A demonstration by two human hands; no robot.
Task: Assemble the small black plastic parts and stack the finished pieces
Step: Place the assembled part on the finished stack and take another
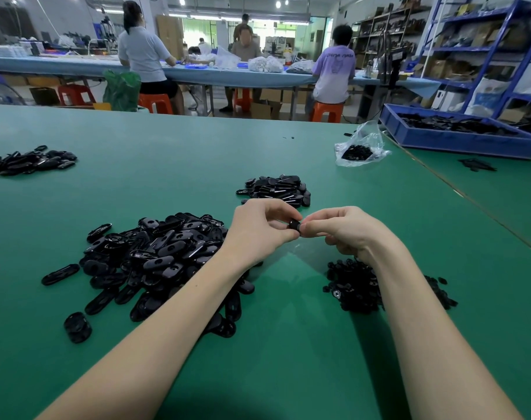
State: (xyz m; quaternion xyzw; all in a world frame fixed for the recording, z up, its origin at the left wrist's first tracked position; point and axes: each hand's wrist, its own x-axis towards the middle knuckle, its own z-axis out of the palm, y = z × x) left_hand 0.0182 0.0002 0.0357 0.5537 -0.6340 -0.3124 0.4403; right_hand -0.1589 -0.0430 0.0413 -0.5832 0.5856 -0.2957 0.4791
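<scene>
Both hands, left hand [259, 227] and right hand [343, 230], pinch one small black part [294, 225] between fingertips; beyond them a finished pile [277, 189], beside them a big unassembled heap [161, 256].

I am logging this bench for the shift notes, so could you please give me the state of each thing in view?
Left hand: pinching the small black part.
Right hand: pinching the same part.
Small black part: held between both hands, above the table.
Plastic bag: open, black pieces inside.
Blue tray: holding black parts.
Large pile of oval parts: loose, unstacked.
</scene>
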